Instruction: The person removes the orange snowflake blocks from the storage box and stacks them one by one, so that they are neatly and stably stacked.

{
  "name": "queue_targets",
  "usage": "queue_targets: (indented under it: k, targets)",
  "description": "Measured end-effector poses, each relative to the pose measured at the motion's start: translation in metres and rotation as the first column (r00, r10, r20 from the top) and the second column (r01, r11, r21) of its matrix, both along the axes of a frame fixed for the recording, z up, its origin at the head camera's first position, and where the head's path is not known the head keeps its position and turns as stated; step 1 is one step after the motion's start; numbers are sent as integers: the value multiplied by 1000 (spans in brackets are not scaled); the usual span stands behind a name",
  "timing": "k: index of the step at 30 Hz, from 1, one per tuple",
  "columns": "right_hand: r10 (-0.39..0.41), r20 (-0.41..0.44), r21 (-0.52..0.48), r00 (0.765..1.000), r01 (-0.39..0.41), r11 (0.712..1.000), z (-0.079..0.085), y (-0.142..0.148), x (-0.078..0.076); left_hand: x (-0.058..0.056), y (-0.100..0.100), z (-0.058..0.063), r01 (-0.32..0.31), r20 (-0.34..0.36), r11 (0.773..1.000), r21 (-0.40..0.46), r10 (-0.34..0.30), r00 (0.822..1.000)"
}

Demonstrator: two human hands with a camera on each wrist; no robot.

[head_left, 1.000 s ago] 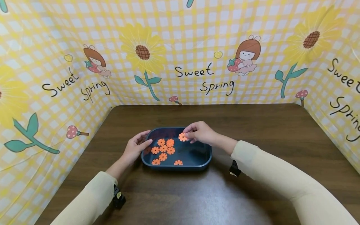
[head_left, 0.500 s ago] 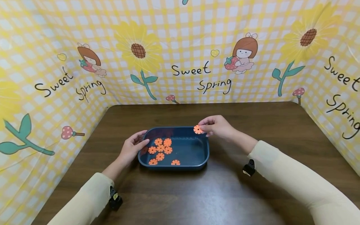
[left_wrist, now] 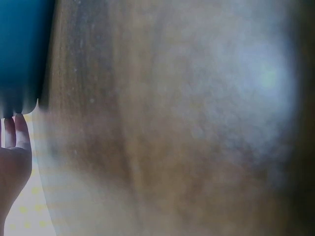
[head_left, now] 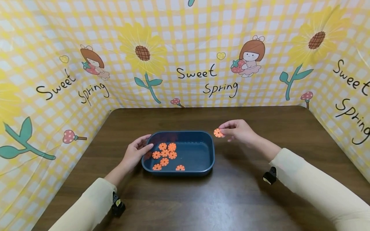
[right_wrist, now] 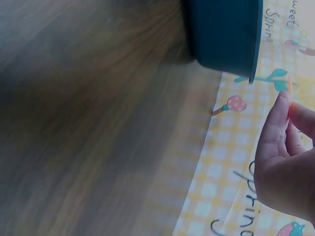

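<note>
Partly between right fingers [head_left: 228, 124], orange disc [head_left: 217, 132]

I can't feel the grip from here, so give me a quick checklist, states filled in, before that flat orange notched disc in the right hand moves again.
1. Grip on disc: the right hand pinches the flat orange notched plastic-looking disc at its edge. Ok.
2. Clearance: the disc is beyond the right rim of the dark-blue rounded-rectangular tray, not touching it. Ok.
3. Tray steadied: the left hand holds its left end. Ok.
4. Loose orange discs in the tray all separate: several touch or overlap. Not ok.
5. Disc's exact height above the brown wood-grain table: cannot tell.
</note>
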State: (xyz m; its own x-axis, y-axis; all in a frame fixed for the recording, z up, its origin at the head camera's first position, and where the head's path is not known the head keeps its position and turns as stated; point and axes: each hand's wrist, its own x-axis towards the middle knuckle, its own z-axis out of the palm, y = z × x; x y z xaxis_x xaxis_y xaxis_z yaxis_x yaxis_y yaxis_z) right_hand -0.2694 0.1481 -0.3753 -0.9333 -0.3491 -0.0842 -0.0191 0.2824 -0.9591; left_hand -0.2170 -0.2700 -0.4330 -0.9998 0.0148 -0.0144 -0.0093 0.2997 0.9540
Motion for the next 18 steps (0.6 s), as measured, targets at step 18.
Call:
queue_targets:
  k: [18]
  targets:
    - [-50,48,24,998,49,998,-30,49,-4,0,1,0,0,-3,1000,9,0,1000]
